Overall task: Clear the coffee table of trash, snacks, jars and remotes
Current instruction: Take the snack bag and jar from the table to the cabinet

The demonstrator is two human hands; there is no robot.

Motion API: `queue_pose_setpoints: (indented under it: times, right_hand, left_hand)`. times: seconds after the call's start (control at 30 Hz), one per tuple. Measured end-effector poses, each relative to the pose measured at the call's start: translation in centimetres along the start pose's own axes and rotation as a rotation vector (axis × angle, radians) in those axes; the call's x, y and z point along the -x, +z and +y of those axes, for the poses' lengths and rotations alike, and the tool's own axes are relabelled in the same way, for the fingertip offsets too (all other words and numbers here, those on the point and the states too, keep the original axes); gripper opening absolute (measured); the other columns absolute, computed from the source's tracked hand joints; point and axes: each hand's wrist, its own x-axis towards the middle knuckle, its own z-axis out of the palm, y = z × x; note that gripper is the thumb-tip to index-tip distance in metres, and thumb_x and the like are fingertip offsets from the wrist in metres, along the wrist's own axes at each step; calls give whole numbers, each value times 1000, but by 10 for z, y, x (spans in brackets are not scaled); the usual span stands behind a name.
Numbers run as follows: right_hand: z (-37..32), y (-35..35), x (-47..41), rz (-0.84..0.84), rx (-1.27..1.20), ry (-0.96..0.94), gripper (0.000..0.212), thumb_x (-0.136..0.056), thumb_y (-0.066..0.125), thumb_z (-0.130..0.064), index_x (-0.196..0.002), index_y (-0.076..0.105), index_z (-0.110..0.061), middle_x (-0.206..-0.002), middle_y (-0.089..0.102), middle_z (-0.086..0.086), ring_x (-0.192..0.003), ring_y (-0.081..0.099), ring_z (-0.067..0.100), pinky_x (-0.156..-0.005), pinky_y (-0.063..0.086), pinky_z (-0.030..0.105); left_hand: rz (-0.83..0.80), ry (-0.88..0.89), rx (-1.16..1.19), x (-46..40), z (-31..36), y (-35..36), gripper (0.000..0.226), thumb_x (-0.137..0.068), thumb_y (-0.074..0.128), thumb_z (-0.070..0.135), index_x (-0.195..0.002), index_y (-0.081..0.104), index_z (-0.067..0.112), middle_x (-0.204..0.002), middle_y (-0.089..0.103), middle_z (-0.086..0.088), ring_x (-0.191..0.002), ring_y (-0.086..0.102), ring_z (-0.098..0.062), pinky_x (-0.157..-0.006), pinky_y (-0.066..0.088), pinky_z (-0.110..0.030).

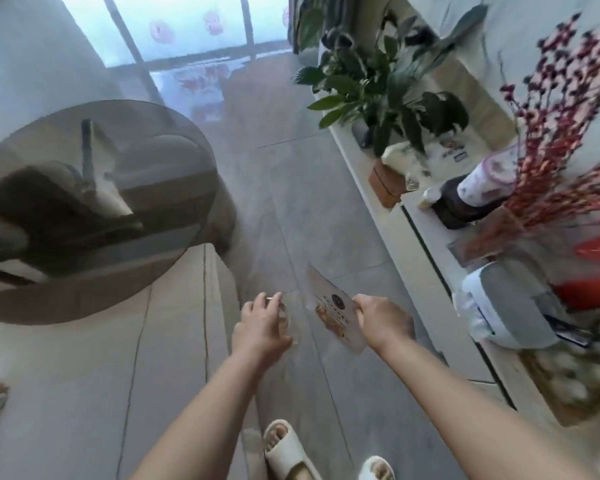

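- Nearest the camera: two feet in pale slippers (293, 455) on grey floor tiles (326, 209), bare forearms reaching forward above them.
- Right hand (383, 322) closed around the edge of a snack packet (333, 310), thumb and fingers pinching it; packet flat, pale, printed with a dark round logo and a brownish food picture, held in the air over the floor, well clear of any table.
- Left hand (262, 323) curled around a small clear wrapper (286, 320), fingers partly folded over it; contents blurred, too soft to identify. A thin pale edge visible at the fingertips.
- Hands near each other, not touching.
- At left: light stone-look coffee table (84, 358), with a round smoked-glass top (94, 209) overlapping its far end; a small blurred object at the far left edge, unidentifiable.
- At right: low white cabinet (426, 258) along the wall, crowded with a grey-and-white box (506, 306), a dark-based jar with purple pattern (482, 188), red berry branches (561, 143), red packets and a basket of pale items.
- Farther along the cabinet: leafy green plant (378, 81) in a brown pot.
- Farthest: tall windows (174, 26) with red decorations, reflected in the glossy floor.
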Motion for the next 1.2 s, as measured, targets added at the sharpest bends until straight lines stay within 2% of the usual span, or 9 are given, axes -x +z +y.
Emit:
queue_pose_setpoints:
  times: [0.2, 0.37, 0.5, 0.6, 0.7, 0.8, 0.93, 1.1, 1.2]
  right_hand:
    - [110, -14, 34, 61, -55, 137, 20, -92, 40, -14, -95, 58, -20, -99, 69, 11, -91, 64, 33, -63, 39, 28]
    - [182, -18, 62, 26, -134, 231, 19, -94, 41, -20, -100, 59, -20, -105, 68, 7, -96, 63, 30, -69, 44, 30]
    - [238, -15, 93, 42, -209, 307, 17, -95, 42, -24, -90, 57, -17, -99, 68, 9, -90, 62, 29, -63, 38, 29]
    - [271, -7, 118, 57, -250, 363, 16, -94, 44, -23, -92, 58, -15, -99, 68, 8, -91, 62, 29, -64, 37, 28]
    - [297, -2, 142, 59, -253, 441, 15, -94, 46, -24, -94, 59, -17, -99, 69, 6, -87, 62, 27, -62, 35, 26]
    - [318, 6, 166, 67, -256, 535, 14, -94, 48, -24, -81, 53, -20, -91, 67, 6, -71, 50, 22, -58, 32, 24]
    - [337, 26, 202, 123, -347, 669, 22, -95, 40, -24, -79, 53, -14, -84, 63, 6, -80, 60, 28, -61, 38, 29]
    - [345, 46, 256, 196, -400, 834, 23, -94, 39, -18, -71, 40, -17, -85, 66, 9, -72, 50, 28, -60, 35, 30]
    - [345, 56, 290, 221, -400, 932, 21, -92, 41, -16, -71, 41, -19, -81, 63, 5, -78, 57, 28, -60, 34, 29]
  left_hand:
    - [-34, 158, -153, 0, 100, 30, 87, -77, 70, 41, -148, 21, 27, -150, 26, 3, -137, 25, -25, -103, 43, -40]
    - [-53, 253, -193, 2, 174, 55, 88, -76, 72, 40, -147, 22, 29, -151, 26, 4, -137, 26, -24, -99, 44, -41]
    - [-80, 339, -239, 10, 233, 80, 89, -76, 72, 38, -148, 21, 30, -153, 25, 4, -137, 27, -24, -98, 45, -41]
    - [-100, 405, -262, 19, 269, 99, 89, -75, 72, 37, -148, 21, 30, -152, 25, 4, -136, 27, -24, -98, 45, -41]
    - [-121, 479, -288, 30, 297, 118, 89, -75, 72, 36, -148, 21, 29, -151, 26, 4, -136, 28, -24, -97, 45, -41]
    - [-157, 561, -329, 39, 321, 136, 88, -76, 71, 34, -148, 21, 29, -152, 25, 5, -137, 26, -23, -98, 45, -41]
    - [-215, 665, -393, 53, 346, 157, 87, -77, 70, 32, -149, 20, 29, -154, 24, 4, -139, 24, -23, -100, 45, -43]
    - [-261, 800, -485, 81, 363, 176, 85, -78, 69, 29, -149, 20, 28, -153, 23, 5, -139, 24, -23, -99, 47, -45]
    - [-288, 876, -529, 99, 370, 189, 83, -80, 69, 29, -148, 21, 27, -152, 23, 5, -138, 25, -23, -99, 48, -44]
